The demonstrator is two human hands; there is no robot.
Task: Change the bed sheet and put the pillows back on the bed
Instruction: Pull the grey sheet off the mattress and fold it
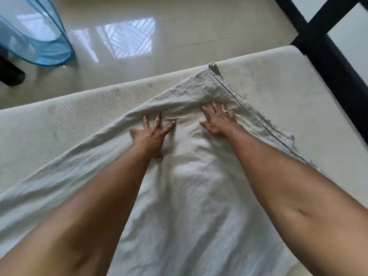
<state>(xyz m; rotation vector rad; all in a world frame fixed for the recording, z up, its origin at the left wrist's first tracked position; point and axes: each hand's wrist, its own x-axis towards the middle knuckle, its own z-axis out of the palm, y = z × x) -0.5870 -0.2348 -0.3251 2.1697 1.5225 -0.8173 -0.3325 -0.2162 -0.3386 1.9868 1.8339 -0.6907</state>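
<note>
Mattress (69,120) edge runs across the middle of the view, with bare quilted cover showing on both sides of the cloth. Beyond it lies a wide stretch of glossy pale floor (179,32). The bed sheet (189,186), pale and crumpled, lies on the mattress in a wedge, its hemmed corner pointing at that far edge and stopping just short of it. The left hand (151,134) is flat on the sheet, fingers spread wide. The right hand (219,122) lies flat beside it, fingers straight, a ring (225,111) on one. Both press, neither grips. A black bed frame (328,56) closes off the right end. A blue see-through mesh basket (39,36) stands on the floor far left, cut off by the border. The sheet's near part runs out of view below, partly under the arms. There is a small lump (212,90) near the corner, and I can't make out what it is.
</note>
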